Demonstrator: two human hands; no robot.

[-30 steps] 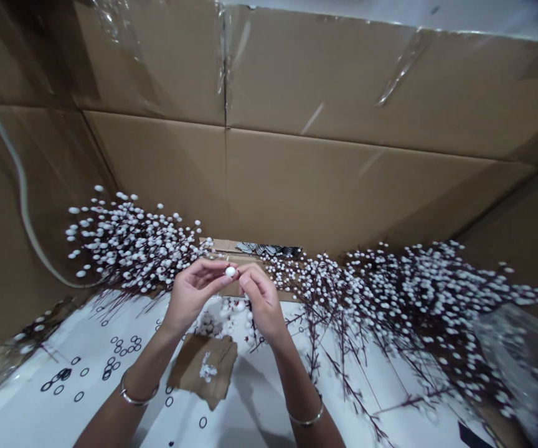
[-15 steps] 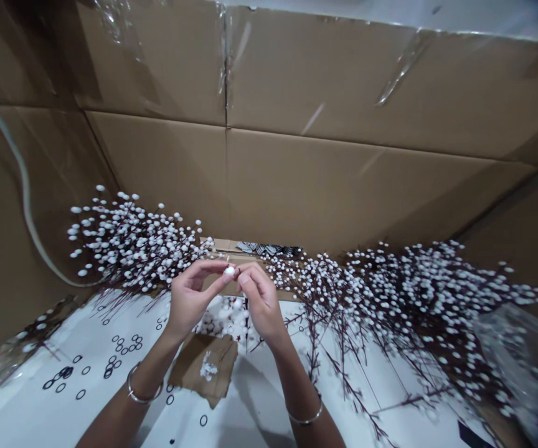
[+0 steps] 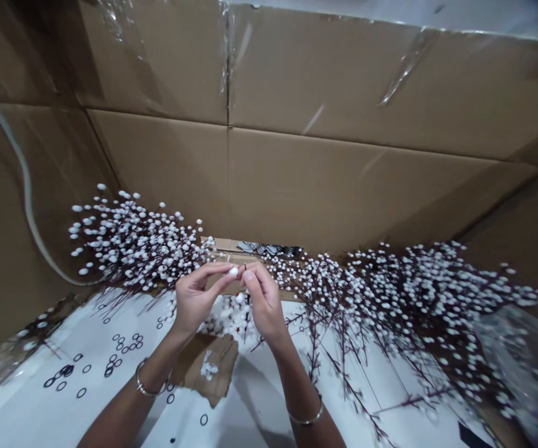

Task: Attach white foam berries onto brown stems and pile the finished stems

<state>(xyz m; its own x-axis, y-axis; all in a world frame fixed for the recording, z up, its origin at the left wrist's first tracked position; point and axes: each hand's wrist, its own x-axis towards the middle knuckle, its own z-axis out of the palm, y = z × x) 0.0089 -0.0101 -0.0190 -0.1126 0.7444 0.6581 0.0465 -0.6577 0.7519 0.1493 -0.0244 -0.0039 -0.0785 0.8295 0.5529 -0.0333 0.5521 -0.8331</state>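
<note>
Between the thumb and fingers of my left hand [image 3: 198, 292] is a small white berry [image 3: 233, 271]. My right hand [image 3: 263, 295] is pinched close beside it, fingertips almost touching the left ones, on a thin dark stem [image 3: 245, 267] of which only a short tip shows. Below the hands lies a pile of loose white berries [image 3: 226, 317], partly covered by my fingers and wrists. Nearer to me, a torn piece of brown cardboard [image 3: 220, 382] carries a whitish blob [image 3: 208, 366], perhaps glue.
White-berry branches [image 3: 133, 242] stand in a bunch at the left; more berry branches [image 3: 404, 286] spread across the right. Several black rings [image 3: 81, 392] are scattered over the white table [image 3: 124, 379]. Cardboard walls [image 3: 367, 137] enclose the back, and clear plastic [image 3: 521, 354] lies far right.
Both hands have shifted very slightly to the right, still close together. The white berry stays in the left fingertips, and the dark stem tip at the right fingers now shows more upright.
</note>
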